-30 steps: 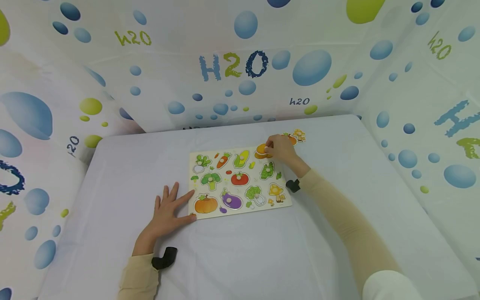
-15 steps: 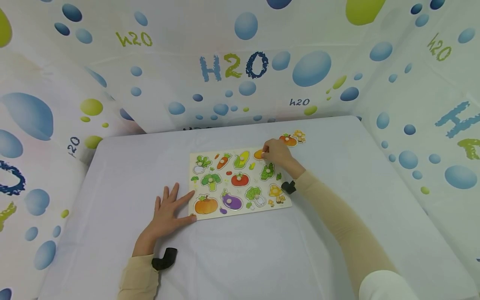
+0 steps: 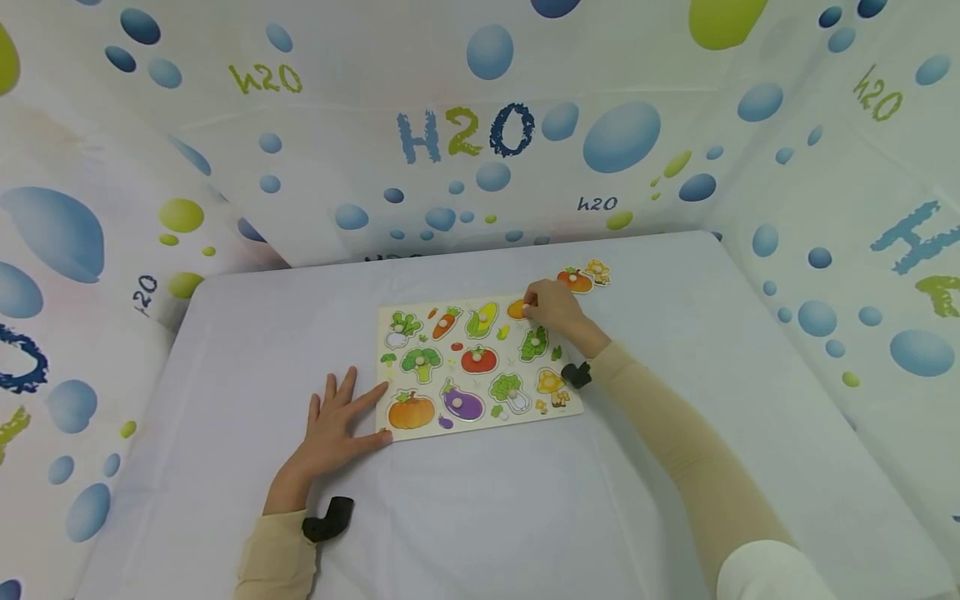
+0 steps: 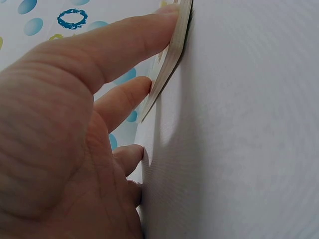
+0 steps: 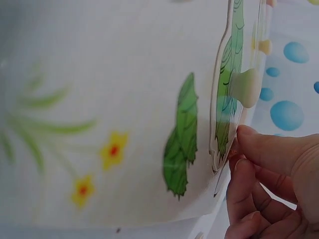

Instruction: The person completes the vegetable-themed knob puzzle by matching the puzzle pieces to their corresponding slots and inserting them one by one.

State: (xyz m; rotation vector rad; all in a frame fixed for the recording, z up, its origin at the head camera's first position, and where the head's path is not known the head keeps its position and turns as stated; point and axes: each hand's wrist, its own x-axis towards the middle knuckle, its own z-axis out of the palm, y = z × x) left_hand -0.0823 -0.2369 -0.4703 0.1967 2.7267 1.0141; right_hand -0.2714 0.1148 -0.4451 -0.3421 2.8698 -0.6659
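Observation:
A wooden vegetable puzzle board with knobbed pieces lies on the table. My left hand is spread out at its left side, thumb and index fingertips on the board's edge; the left wrist view shows the thumb over the rim. At the far right corner my right hand pinches a rounded orange puzzle piece, mostly covered by the fingers. In the right wrist view the thumb and curled fingers are close together beyond a green leafy vegetable piece with a pale knob.
Past the board's far right corner lie a loose pumpkin piece and a mushroom piece. Tomato, eggplant and several other pieces sit in the board. A white cloth covers the table, with printed curtains behind.
My right hand has moved slightly left and down, bringing the orange piece over its matching orange picture on the board. More of the loose pumpkin piece shows now. The left hand stays put.

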